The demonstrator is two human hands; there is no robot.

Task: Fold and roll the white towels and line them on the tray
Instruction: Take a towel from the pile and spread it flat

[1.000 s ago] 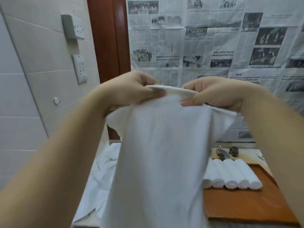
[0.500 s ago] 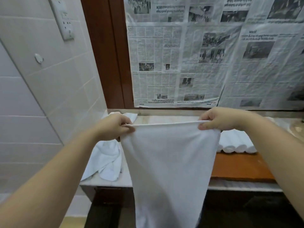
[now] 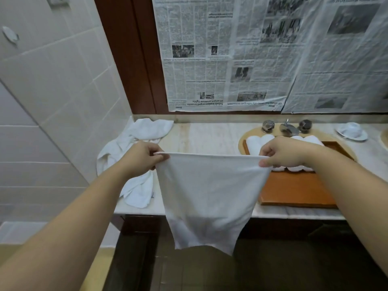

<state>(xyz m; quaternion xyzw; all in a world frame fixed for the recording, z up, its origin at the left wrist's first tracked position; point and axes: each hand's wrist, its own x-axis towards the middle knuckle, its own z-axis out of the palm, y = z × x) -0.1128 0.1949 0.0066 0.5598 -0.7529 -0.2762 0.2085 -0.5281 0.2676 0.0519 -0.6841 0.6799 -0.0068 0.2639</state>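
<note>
- Head view: thin white cotton towel, top hem level, hanging below both grips, in front of the pale marble tabletop.
- Left hand, right hand: each pinches one top corner.
- Orange wooden tray: nearer the right hand.

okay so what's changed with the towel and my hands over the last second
Both hands moved apart and down: the left hand and right hand went from pinching the towel close together at face height to stretching its top edge wide over the counter. Both keep their pinch; the rolled towels stay on the tray.
</note>
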